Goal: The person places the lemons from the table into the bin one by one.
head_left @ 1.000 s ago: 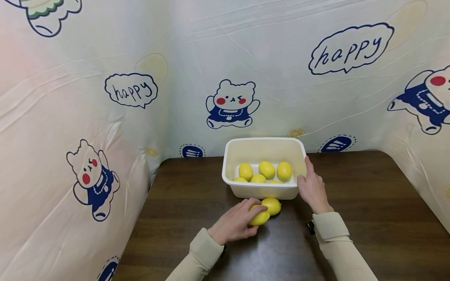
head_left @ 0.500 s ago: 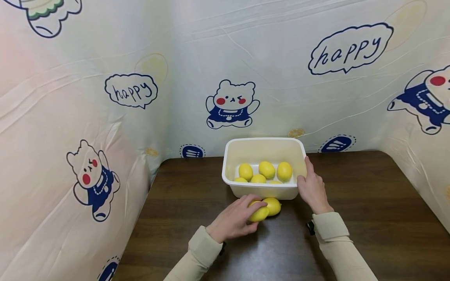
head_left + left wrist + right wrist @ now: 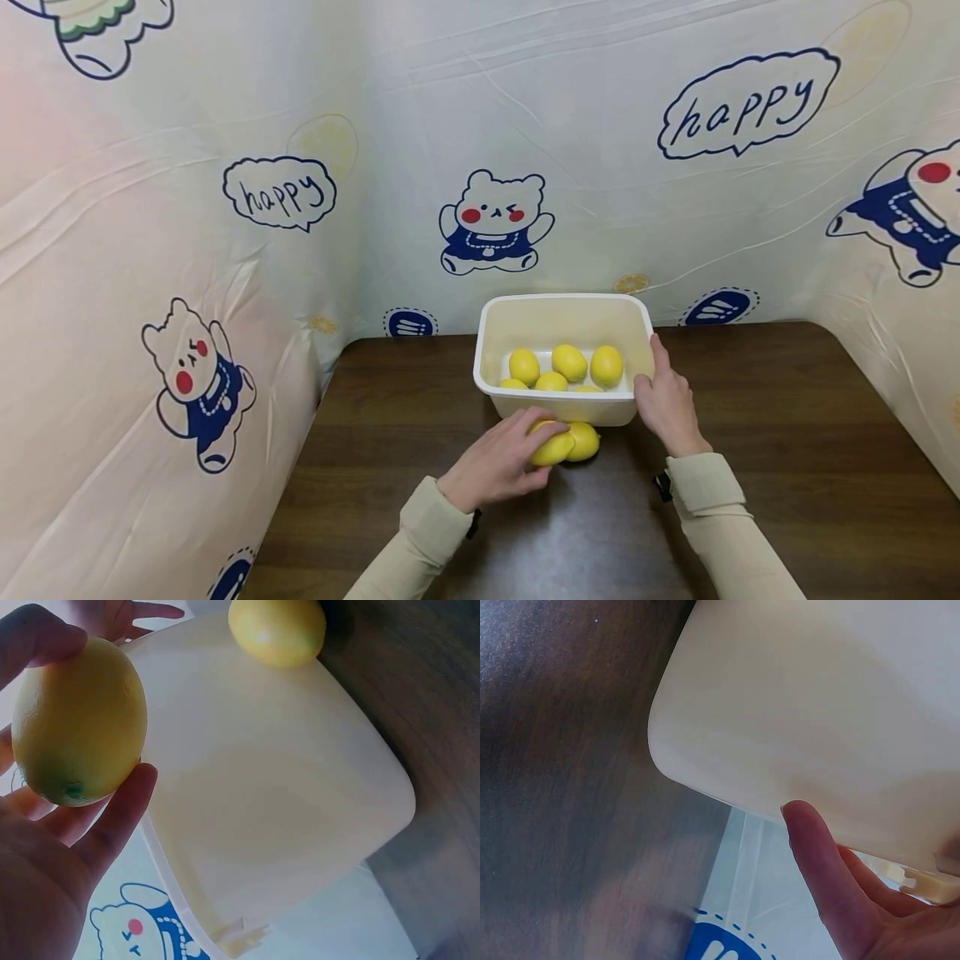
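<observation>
My left hand (image 3: 495,458) grips a yellow lemon (image 3: 552,448) between fingers and thumb, just in front of the white plastic bin (image 3: 577,409). In the left wrist view the held lemon (image 3: 82,724) shows its greenish tip, raised beside the bin's wall (image 3: 247,780). A second lemon (image 3: 584,442) lies on the table against the bin's front, partly behind the held one. At the bin's right side, my right hand (image 3: 667,404) holds the rim. Seen from the right wrist, one digit presses the outer wall (image 3: 802,712). Several lemons (image 3: 570,363) lie inside the bin.
The bin stands at the back of a dark wooden table (image 3: 780,417). Behind the table and along both sides hangs a pale curtain (image 3: 405,167) printed with bears and "happy" bubbles.
My left hand has lifted its lemon slightly and moved it toward the bin's front wall. The right hand, the bin and the other lemons have stayed in place.
</observation>
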The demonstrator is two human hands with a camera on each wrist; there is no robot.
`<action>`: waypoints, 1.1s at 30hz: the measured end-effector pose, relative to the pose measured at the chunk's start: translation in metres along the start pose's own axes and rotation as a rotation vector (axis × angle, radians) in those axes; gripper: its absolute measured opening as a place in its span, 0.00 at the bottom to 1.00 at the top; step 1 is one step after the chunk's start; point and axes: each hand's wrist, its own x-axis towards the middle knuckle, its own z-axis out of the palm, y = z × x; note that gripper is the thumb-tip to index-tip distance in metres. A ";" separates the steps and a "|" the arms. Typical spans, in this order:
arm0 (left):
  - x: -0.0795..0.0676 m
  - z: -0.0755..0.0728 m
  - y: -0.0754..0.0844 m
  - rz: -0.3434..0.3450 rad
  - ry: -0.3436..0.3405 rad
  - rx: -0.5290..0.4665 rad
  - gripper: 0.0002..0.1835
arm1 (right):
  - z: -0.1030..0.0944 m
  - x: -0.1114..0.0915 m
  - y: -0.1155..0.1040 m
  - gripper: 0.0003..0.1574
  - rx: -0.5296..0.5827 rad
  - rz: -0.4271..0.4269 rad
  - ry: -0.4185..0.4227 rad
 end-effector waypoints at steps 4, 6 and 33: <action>0.001 -0.002 -0.001 0.002 -0.004 0.002 0.28 | 0.000 0.000 0.000 0.45 0.001 -0.001 -0.001; 0.002 -0.003 -0.001 0.002 -0.004 0.001 0.28 | 0.000 0.000 0.000 0.45 0.003 0.000 -0.004; 0.017 -0.014 -0.002 -0.003 0.033 -0.052 0.31 | 0.001 0.000 0.000 0.44 0.019 0.018 -0.009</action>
